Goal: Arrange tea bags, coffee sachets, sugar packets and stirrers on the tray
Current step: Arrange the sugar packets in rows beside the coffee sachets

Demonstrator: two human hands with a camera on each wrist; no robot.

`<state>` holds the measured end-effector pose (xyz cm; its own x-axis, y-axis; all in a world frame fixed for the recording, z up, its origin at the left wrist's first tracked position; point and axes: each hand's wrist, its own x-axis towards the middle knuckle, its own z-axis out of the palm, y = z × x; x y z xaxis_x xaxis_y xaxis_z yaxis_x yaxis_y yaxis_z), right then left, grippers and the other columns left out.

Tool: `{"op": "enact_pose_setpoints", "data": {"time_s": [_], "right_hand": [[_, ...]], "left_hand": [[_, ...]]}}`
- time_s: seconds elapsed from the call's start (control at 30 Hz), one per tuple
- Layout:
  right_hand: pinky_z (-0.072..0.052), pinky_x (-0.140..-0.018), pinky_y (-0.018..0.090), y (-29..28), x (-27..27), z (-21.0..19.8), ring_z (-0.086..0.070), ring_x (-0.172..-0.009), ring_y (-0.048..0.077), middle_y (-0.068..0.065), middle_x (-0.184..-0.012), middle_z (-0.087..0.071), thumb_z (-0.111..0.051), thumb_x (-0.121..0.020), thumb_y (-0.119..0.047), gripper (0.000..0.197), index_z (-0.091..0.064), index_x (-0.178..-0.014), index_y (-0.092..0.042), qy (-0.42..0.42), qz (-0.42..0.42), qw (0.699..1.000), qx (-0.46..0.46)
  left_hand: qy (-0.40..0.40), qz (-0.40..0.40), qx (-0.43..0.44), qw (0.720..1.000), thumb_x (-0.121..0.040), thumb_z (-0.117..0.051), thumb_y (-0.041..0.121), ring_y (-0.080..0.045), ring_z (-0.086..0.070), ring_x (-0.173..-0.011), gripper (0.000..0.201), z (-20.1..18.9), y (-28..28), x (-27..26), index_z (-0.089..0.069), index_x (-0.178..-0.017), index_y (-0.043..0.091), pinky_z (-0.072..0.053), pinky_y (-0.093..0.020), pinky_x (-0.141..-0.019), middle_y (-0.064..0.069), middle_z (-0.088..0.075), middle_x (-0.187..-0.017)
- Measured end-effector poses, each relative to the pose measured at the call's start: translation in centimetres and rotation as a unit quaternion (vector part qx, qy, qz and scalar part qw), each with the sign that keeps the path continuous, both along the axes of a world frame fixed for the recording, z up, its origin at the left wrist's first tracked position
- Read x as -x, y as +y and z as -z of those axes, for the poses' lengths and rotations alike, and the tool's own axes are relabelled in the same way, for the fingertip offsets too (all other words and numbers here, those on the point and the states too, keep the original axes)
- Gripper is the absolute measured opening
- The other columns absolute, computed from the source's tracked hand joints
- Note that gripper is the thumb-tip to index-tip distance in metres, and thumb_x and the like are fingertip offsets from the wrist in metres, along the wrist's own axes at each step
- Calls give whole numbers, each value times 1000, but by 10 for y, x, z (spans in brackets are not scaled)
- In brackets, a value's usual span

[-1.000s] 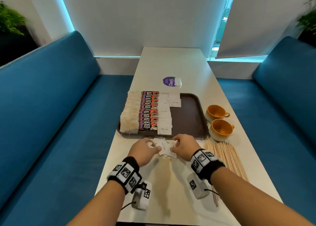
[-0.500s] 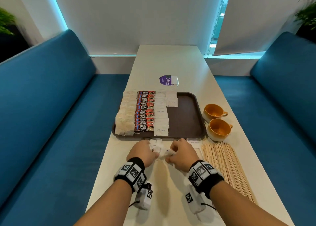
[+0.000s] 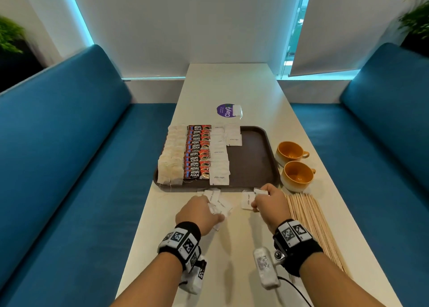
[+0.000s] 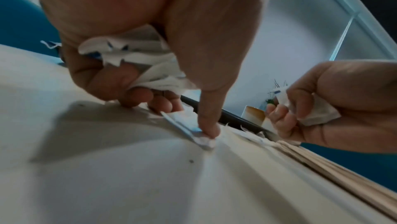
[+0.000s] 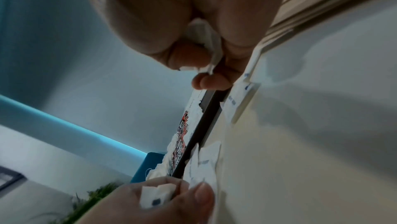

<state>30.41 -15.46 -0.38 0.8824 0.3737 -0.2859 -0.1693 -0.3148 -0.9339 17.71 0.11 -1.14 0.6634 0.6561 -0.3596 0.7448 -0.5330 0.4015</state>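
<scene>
A dark brown tray holds columns of tea bags, red coffee sachets and white sugar packets. Loose sugar packets lie on the table just in front of the tray. My left hand grips a bunch of sugar packets, and its forefinger presses another packet onto the table. My right hand pinches a sugar packet beside one more loose packet. Wooden stirrers lie in a bundle right of that hand.
Two orange cups stand right of the tray. A purple round sticker with a small packet lies beyond the tray. Blue benches flank the narrow white table.
My hands were together over the packet pile. They have drawn apart: the right moved right with a packet, the left stays on the pile.
</scene>
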Motion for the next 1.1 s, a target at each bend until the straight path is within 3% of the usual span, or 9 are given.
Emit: {"op": "enact_pose_setpoints", "data": {"time_s": [0.17,0.3,0.4,0.5,0.63,0.73,0.83,1.0,1.1], "right_hand": [[-50,-63,34,-3,-11,0,-63,-84,21,5,-105,-59,-46,-91,9,39,-52,-110,-24,-91,-84,987,100],[-46,-81,30,2,-9,7,-58,-101,21,4,-130,-51,-52,-91,-11,40,-56,-125,-32,-153,-204,925,280],[-52,-89,31,1,6,9,-58,-102,19,1,-133,-46,-52,-93,-16,48,-48,-136,-37,-180,-262,888,333],[-54,-88,32,-5,24,13,-59,-96,14,-3,-126,-48,-52,-94,-18,45,-46,-134,-37,-207,-301,870,330],[-53,-88,34,-14,34,13,-61,-95,16,-2,-122,-50,-45,-103,-29,30,-49,-132,-36,-223,-326,869,299],[-51,-94,37,-19,15,5,-60,-106,19,0,-129,-49,-44,-103,-24,35,-49,-137,-32,-223,-272,892,284],[-50,-100,37,-26,-11,-2,-59,-120,25,6,-143,-48,-47,-96,-11,51,-45,-146,-24,-227,-231,883,339],[-49,-101,40,-23,-11,0,-59,-119,26,5,-144,-50,-42,-97,-18,60,-32,-155,-27,-269,-280,813,434],[-48,-99,40,-23,15,8,-58,-114,23,0,-137,-52,-44,-94,-16,64,-29,-155,-28,-293,-322,804,405]], "left_hand": [[3,5,77,997,-74,-82,40,-19,-66,-102,51,0,4,2,-66,-120,22,-54,-34,-91,0,-71,-116],[-71,-33,187,979,-84,-74,20,-19,-68,-71,14,-11,10,13,-69,-91,9,-57,-33,-66,-4,-70,-82],[-198,-166,349,901,-94,-62,8,-30,-66,-61,19,-21,18,23,-61,-105,-7,-53,-34,-53,-24,-73,-87],[-301,-238,423,821,-97,-51,-6,-41,-72,-76,18,-28,27,25,-52,-111,6,-61,-45,-56,-25,-75,-99],[-265,-139,273,914,-91,-52,-11,-27,-72,-82,46,-27,31,13,-58,-114,28,-60,-36,-61,-6,-72,-109],[-107,37,81,990,-89,-49,-3,-19,-63,-104,56,-19,28,3,-60,-128,36,-55,-33,-87,2,-62,-121],[-11,107,2,994,-89,-48,3,-27,-54,-126,63,-10,21,2,-51,-143,38,-45,-38,-107,-4,-48,-138],[-42,122,9,992,-95,-52,14,-21,-59,-108,47,-4,9,24,-57,-133,41,-48,-33,-96,5,-49,-111],[-51,134,17,990,-96,-56,19,-18,-59,-103,38,-3,5,43,-61,-125,42,-47,-29,-92,7,-49,-106]]}}
